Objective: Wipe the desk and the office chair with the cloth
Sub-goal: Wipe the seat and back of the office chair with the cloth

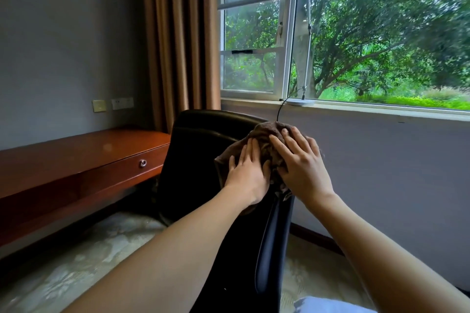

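A black leather office chair stands in the middle, its backrest towards me. A brown-grey cloth is draped over the backrest's upper right corner. My left hand lies flat on the cloth with straight fingers, pressing it against the backrest. My right hand presses the cloth from the right, fingers spread and laid over it. The reddish wooden desk with a drawer and a round metal pull runs along the left wall, apart from both hands.
A lamp base with a black cord sits on the window sill behind the chair. Brown curtains hang at the back. Wall sockets sit above the desk. The floor is pale patterned carpet. A light blue fabric piece shows at the bottom edge.
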### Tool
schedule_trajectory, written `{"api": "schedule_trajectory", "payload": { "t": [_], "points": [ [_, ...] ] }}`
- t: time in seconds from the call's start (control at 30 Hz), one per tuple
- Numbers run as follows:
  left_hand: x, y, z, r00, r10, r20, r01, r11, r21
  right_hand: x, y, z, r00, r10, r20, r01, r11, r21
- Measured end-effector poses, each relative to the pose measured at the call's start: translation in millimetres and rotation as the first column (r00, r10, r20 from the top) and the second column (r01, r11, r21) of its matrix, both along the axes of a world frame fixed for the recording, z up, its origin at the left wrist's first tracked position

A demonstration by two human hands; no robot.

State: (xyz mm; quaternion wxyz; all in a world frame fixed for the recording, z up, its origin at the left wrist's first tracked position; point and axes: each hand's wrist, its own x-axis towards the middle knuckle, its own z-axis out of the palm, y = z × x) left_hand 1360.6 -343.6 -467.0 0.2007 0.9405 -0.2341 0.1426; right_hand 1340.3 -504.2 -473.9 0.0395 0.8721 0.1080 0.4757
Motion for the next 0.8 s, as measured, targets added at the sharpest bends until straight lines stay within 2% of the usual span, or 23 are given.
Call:
{"api": "schedule_trajectory", "payload": {
  "t": [0.57,0.8],
  "points": [
    [4.5,15.2,-57.5,0.998,0.035,0.053,-0.032,0.998,-0.062,-3.1,27.8,-54.0,1.000,0.000,0.010,-0.001,0.998,0.071],
    [-6.9,33.3,-83.8,0.999,0.034,-0.033,-0.036,0.998,-0.052,-11.1,44.7,-85.8,1.000,-0.016,-0.017,0.016,1.000,0.023]
  ]
}}
